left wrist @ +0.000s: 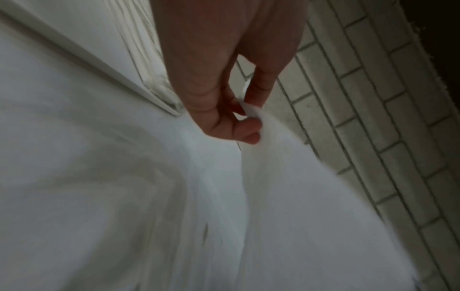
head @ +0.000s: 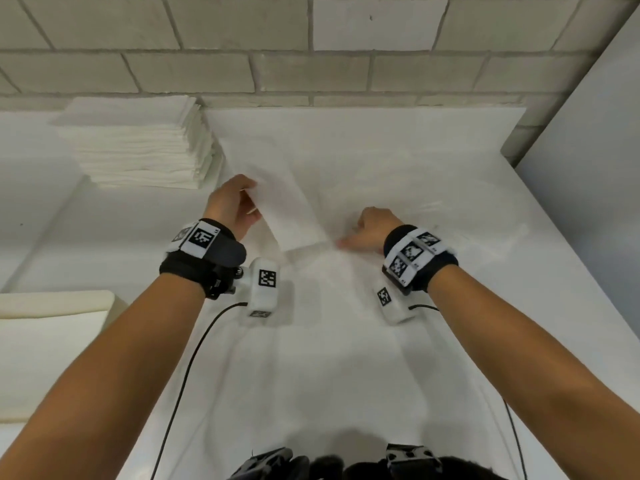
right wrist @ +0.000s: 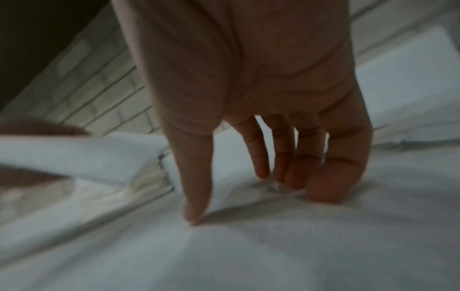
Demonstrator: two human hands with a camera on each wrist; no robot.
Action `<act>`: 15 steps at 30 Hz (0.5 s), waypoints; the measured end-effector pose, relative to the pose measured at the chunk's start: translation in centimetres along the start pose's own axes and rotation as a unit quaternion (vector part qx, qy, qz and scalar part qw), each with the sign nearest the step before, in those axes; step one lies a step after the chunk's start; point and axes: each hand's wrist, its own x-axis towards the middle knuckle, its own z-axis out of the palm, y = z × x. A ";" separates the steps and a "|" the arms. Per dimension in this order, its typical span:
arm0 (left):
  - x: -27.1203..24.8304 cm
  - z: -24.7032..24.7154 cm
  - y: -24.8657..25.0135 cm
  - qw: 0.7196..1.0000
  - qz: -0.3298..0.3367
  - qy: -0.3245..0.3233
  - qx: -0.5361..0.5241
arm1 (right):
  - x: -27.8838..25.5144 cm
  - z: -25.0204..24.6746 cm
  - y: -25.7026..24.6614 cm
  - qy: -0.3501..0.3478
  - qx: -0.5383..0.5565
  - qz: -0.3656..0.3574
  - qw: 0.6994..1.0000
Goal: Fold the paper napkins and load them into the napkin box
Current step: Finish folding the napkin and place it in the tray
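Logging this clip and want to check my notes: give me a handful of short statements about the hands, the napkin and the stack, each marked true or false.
1. The left hand pinches an edge of the napkin and lifts it. True.
2. The right hand is raised clear of the napkin. False: its fingertips press down on the napkin.
3. A stack of napkins sits at the far left, by the brick wall. True.
4. The napkin in hand lies on top of the stack. False: it is spread on the white table beside the stack.
5. Both hands grip the same corner. False: they are apart, left lifting, right pressing.
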 end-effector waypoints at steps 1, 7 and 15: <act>0.2 -0.5 0.2 1.000 0.006 0.010 -0.018 | 0.2 0.5 -0.2 -0.006 -0.061 -0.002 0.998; 0.1 -1.5 0.8 0.998 0.041 0.006 -0.043 | 0.5 0.0 -0.6 -0.056 0.005 0.005 0.998; -0.5 -1.7 -0.6 0.993 0.107 0.032 0.027 | -3.0 -5.5 -0.9 0.077 0.363 -0.094 0.924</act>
